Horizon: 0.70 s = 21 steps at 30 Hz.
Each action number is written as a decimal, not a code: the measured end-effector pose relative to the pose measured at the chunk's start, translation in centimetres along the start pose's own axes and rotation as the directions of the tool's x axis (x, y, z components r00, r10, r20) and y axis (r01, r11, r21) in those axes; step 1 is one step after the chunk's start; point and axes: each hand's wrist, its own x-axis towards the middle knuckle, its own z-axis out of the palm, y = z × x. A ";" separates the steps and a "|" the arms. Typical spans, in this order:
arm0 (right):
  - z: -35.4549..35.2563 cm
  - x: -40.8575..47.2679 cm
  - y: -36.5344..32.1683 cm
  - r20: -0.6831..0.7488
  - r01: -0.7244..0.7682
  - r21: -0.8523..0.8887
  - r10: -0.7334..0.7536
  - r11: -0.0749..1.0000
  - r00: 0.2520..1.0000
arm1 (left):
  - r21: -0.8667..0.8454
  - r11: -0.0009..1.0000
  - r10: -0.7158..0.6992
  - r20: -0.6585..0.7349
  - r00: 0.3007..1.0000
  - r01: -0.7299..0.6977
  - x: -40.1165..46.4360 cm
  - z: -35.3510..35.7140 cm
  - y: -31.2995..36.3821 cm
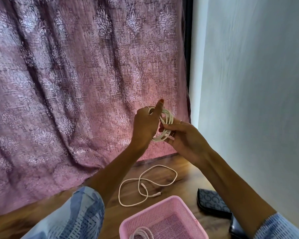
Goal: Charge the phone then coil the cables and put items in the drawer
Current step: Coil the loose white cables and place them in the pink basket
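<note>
both hands up in front of a pink patterned curtain (76, 75), working one white cable coil (166, 125) held in the air between them. left hand (146, 125) has the loops round its fingers, thumb stuck straight up, other fingers curled thru the coil's upper part. right hand (181, 135) grips the coil's lower right side, fingers folded over the strands & thumb on top; thin rings show on its fingers. coil is several loops, roughly oval, tilted. below on the wooden tabletop (188, 183) lies a 2nd white cable (145, 185), uncoiled, in a loose figure-eight w/ both plug ends near its middle, just beyond the far rim of a pink perforated basket (162, 216). inside the basket, at frame bottom, part of another white cable (141, 234) shows, looks coiled but mostly cut off. right of basket, near the pale wall (248, 83), a dark patterned wallet (212, 202) lies flat; a black object (236, 228) just past its near corner, cant tell what it is. blue-white printed sleeves (79, 219) at both lower corners.
</note>
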 end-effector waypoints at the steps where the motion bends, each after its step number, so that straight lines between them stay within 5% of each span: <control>1: 0.1 0.0 0.2 0.006 0.001 0.028 -0.001 1.000 1.000 | 0.010 1.000 0.016 -0.017 1.000 -0.016 -0.2 -0.1 -0.1; 10: -0.1 -0.2 1.6 0.072 -0.061 0.228 0.046 0.972 0.996 | -0.079 0.996 -0.029 0.002 1.000 0.029 -0.8 -0.1 -0.8; 15: -1.1 -0.3 2.0 0.131 -0.122 0.311 0.085 0.942 0.988 | -0.264 0.938 -0.186 0.164 0.969 0.225 -1.6 0.2 -0.5; 21: -1.7 -0.8 2.1 0.173 -0.130 0.375 0.068 0.918 0.983 | -0.270 0.866 -0.329 0.324 0.887 0.420 -1.5 -0.1 0.2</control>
